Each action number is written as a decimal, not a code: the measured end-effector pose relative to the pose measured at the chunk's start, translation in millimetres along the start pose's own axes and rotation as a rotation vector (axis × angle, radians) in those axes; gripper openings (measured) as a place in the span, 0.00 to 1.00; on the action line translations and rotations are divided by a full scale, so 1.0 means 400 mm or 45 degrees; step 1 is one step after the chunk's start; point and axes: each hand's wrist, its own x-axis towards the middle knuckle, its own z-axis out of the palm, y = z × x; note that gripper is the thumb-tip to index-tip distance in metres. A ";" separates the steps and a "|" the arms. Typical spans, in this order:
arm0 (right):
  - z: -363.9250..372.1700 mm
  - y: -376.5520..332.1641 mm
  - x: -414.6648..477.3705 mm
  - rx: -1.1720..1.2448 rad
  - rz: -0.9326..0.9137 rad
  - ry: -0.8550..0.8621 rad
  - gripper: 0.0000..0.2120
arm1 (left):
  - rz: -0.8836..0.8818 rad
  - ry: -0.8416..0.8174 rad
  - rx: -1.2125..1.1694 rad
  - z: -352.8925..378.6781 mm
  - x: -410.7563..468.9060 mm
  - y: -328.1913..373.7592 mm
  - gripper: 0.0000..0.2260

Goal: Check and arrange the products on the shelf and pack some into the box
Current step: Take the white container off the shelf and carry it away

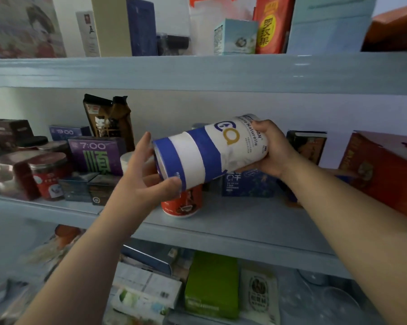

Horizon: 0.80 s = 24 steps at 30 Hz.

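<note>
- Middle shelf, far left: a clear jar with a red label stands in front; its writing is too small to read.
- Two boxes carry clock times. A blue box at the back reads "19:00", and a purple box in front of it reads "7:00" above a large green Chinese character.
- One brown bag stands upright behind the purple box; its print is blurred.
- The left hand cups the base end of the can, with the thumb pressed on the near rim and the fingers reaching up round the far side. The forearm rises from the lower left.
- The white and blue can is held in the air in front of the middle shelf, tipped almost onto its side. It has two blue bands near the base, a blue and gold logo, and the word "Naturelle".
- One red can stands on the shelf directly under the held can.
- One dark blue box sits just behind and to the right of the red can.
- The right hand clasps the top end of the can, fingers curled over it and thumb below.
- At the far right lies one large red-orange box.
- On the shelf above stands an orange packet printed with yellow Chinese characters.
</note>
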 end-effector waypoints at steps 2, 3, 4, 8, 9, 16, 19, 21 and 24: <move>-0.034 0.001 -0.047 -0.030 0.005 -0.035 0.17 | -0.015 -0.045 -0.049 0.044 -0.044 0.000 0.47; -0.047 -0.003 -0.072 -0.047 0.009 -0.057 0.16 | -0.022 -0.053 -0.087 0.070 -0.065 -0.003 0.46; -0.057 -0.005 -0.093 -0.062 0.012 -0.071 0.16 | -0.029 -0.050 -0.131 0.096 -0.084 -0.008 0.45; -0.084 0.007 -0.169 -0.127 0.038 -0.050 0.21 | -0.052 0.023 -0.167 0.205 -0.155 -0.032 0.45; -0.087 0.016 -0.188 -0.144 0.053 -0.041 0.21 | -0.062 0.030 -0.149 0.233 -0.173 -0.031 0.46; -0.126 0.079 -0.319 0.012 -0.037 0.070 0.18 | -0.174 0.078 -0.345 0.363 -0.261 -0.047 0.43; -0.117 0.128 -0.373 0.250 -0.148 0.109 0.25 | -0.330 0.050 -0.780 0.422 -0.285 -0.051 0.45; -0.094 0.164 -0.413 0.318 -0.150 0.150 0.37 | -0.493 -0.049 -0.970 0.462 -0.302 -0.043 0.50; -0.061 0.203 -0.472 0.266 -0.103 0.187 0.40 | -0.608 -0.218 -1.056 0.498 -0.316 -0.026 0.44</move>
